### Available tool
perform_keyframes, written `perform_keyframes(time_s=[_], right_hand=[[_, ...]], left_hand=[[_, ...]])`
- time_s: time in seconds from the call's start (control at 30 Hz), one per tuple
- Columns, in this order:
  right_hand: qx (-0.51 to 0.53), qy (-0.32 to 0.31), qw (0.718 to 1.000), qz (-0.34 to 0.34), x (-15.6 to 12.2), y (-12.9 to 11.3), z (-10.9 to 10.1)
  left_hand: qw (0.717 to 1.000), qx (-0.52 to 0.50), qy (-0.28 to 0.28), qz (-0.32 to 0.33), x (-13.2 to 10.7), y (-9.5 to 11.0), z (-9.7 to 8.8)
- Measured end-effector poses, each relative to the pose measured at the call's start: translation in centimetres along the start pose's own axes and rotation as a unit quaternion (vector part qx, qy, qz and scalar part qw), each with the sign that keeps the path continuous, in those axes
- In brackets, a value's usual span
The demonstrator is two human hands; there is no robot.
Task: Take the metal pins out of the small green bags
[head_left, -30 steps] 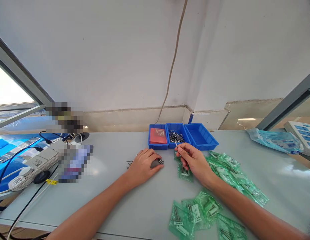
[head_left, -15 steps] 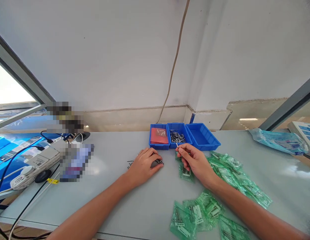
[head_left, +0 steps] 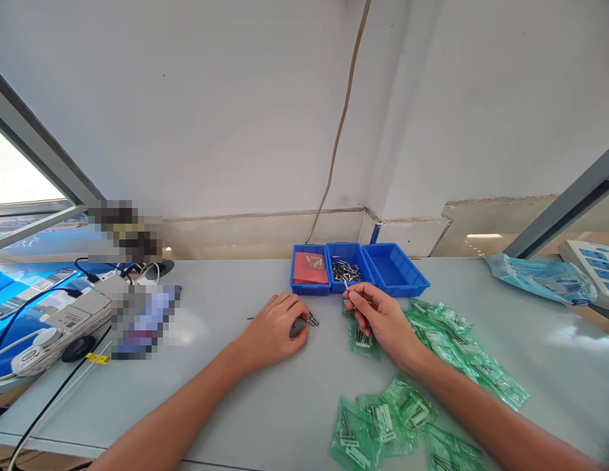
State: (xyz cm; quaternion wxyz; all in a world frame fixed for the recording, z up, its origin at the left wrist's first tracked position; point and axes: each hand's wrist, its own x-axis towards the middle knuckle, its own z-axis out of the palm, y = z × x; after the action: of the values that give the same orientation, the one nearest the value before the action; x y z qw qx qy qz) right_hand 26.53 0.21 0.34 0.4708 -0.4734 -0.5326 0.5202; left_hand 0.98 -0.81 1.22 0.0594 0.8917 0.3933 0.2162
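Observation:
My right hand (head_left: 377, 317) pinches a small slim screw (head_left: 347, 286) between thumb and fingers, just in front of the middle blue bin (head_left: 350, 250). Loose metal screws (head_left: 347, 270) fill part of that bin. My left hand (head_left: 275, 330) lies palm down on the table, fingers bent and thumb apart. A few screws (head_left: 313, 319) stick out beyond its fingertips; whatever is beneath the palm is hidden. Below my right hand is a green plastic bag (head_left: 364, 344) with screws inside.
Left of the middle bin, a blue bin (head_left: 310, 289) holds a red packet (head_left: 309, 269); another blue bin (head_left: 395, 267) stands right. Several green bags (head_left: 382, 425) lie at front and right. Power strips (head_left: 71, 320) and cables are at left, a clear-blue plastic packet (head_left: 542, 278) at right.
My left hand has slid slightly left, its fingers drawn back a little from the screws. My right hand still pinches the screw at about the same spot. The view has shifted slightly.

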Motion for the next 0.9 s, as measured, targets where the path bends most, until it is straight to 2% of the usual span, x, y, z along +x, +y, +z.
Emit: perform_keyframes(time_s=[0.33,0.9], right_hand=[[0.003,-0.007,1.0,0.003,-0.1,-0.1,0.1],[0.008,-0.005,1.0,0.004,0.0,0.1,0.2]], left_hand=[[0.999,-0.02,-0.028,0.019,0.3,-0.2,0.1],[0.999,0.024,0.042,-0.006,0.7,-1.0,1.2]])
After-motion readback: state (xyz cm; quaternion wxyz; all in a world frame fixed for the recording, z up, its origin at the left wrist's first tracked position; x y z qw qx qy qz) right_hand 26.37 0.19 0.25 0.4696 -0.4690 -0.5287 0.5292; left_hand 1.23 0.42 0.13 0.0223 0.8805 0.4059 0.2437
